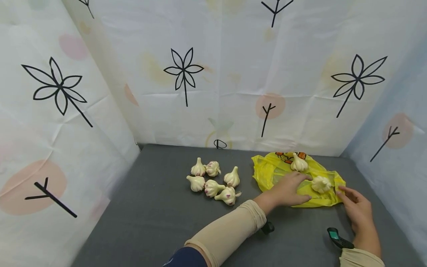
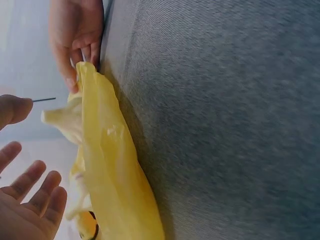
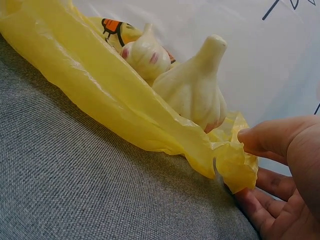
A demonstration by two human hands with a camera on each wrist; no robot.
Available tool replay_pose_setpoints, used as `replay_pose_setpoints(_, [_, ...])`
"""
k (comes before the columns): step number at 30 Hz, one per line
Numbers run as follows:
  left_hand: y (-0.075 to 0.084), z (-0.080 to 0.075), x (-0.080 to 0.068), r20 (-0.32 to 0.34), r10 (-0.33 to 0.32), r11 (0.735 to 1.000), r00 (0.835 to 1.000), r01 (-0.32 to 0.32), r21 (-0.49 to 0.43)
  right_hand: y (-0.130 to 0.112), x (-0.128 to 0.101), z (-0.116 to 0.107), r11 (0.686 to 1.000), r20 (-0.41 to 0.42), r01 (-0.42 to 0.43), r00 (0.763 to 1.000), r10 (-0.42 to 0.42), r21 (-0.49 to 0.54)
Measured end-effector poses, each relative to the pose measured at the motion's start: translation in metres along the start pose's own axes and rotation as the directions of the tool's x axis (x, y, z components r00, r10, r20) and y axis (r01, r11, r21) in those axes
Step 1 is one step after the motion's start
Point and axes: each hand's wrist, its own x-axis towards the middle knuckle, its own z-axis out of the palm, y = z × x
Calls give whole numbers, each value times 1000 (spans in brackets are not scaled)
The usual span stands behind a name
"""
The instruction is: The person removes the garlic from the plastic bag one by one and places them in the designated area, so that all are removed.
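Note:
A yellow plastic bag (image 1: 280,163) lies spread on the grey table with two garlic bulbs on it. One garlic bulb (image 1: 299,163) is toward the back; the other garlic bulb (image 1: 321,184) sits near the right end. My left hand (image 1: 289,188) hovers over the bag's left part, fingers spread toward the nearer bulb and apart from it in the left wrist view. At the bag's right end my right hand (image 3: 295,175) pinches the crumpled yellow edge between thumb and fingers. The nearer bulb stands stem up in the right wrist view, beside that grip.
Several garlic bulbs (image 1: 212,188) form a loose group on the grey table (image 1: 150,222), left of the bag. White patterned cloth (image 1: 220,85) walls the back and both sides. Dark wrist straps (image 1: 339,239) show near the hands.

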Motion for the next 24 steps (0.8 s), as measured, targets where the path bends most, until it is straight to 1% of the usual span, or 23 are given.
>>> replay_pose_setpoints(5, [5, 2, 6, 31, 5, 1000, 1000, -5, 24, 1, 0, 2, 1000, 4, -15, 1000, 15, 13])
replay_pose_setpoints(11, [11, 4, 14, 53, 12, 994, 999, -18, 108, -1, -2, 1, 999, 14, -31, 999, 30, 25])
replay_pose_setpoints(15, [15, 5, 20, 67, 31, 987, 997, -41, 158, -3, -2, 1, 1000, 22, -13, 1000, 13, 19])
replay_pose_setpoints(19, [16, 9, 25, 109, 28, 975, 994, -51, 214, -4, 0, 0, 1000, 16, -4, 1000, 4, 10])
replay_pose_setpoints(24, [18, 12, 30, 171, 20, 961, 985, -66, 267, -1, 1, -1, 1000, 16, -5, 1000, 5, 11])
